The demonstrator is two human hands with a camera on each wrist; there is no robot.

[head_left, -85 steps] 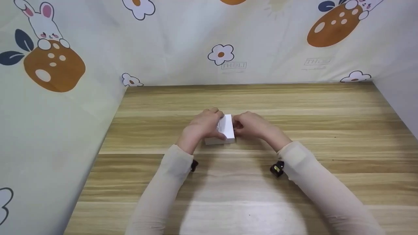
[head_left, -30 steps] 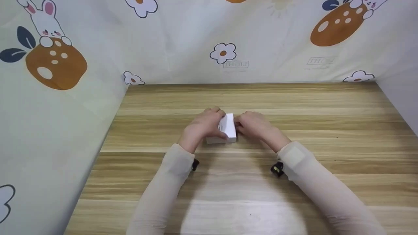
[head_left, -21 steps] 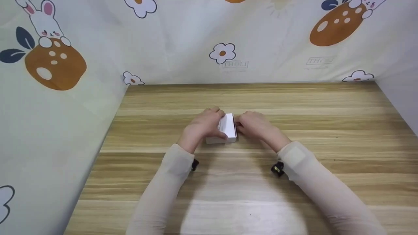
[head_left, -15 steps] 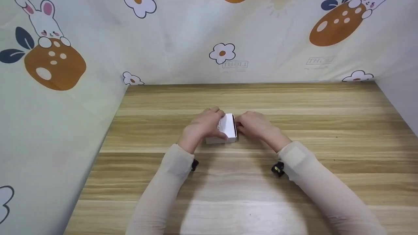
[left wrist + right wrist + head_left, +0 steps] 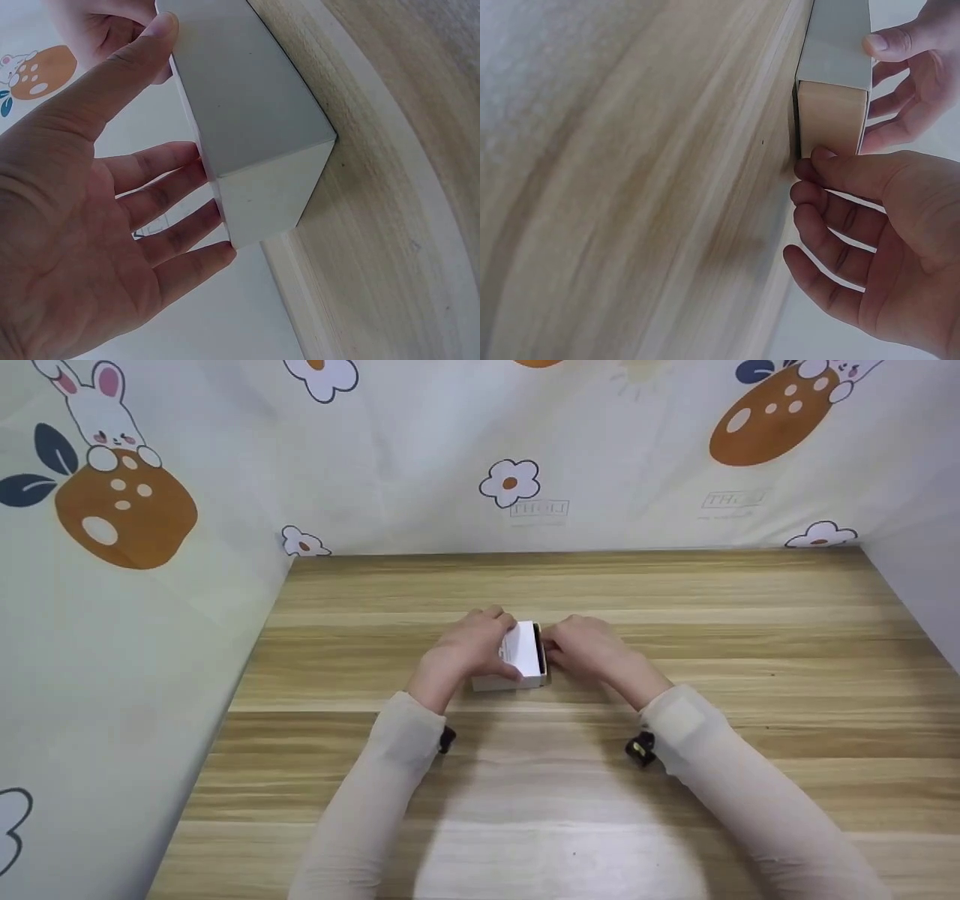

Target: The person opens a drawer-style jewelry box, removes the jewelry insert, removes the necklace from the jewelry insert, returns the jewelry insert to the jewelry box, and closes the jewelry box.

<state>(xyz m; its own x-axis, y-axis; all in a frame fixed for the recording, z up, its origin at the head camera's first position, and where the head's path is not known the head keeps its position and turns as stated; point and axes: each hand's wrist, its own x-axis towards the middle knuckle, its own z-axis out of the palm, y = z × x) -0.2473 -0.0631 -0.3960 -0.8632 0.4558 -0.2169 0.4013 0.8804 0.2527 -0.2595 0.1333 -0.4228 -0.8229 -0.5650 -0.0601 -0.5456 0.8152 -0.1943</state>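
Note:
A small white box (image 5: 522,651) lies flat on the table, with faint print on top partly under my left hand (image 5: 466,649). That hand grips it across the top, thumb on the near side and fingers on the far side, as the left wrist view shows of the box's plain walls (image 5: 247,86). Out of the right end pokes a cream inner tray (image 5: 831,116), a dark gap showing along its top in the head view. The thumb and index finger of my right hand (image 5: 585,649) pinch the tray's end; the other fingers curl loosely. The box's contents are hidden.
The wood-grain table (image 5: 675,592) spreads out around the box. A patterned cloth (image 5: 405,457) hangs behind it and along the left side. Small black devices, such as the right wrist camera (image 5: 640,750), sit under both cuffs.
The inner tray has slid a little to the right out of the box, and a dark gap has opened at that end. My right hand has shifted slightly right; my left stays put.

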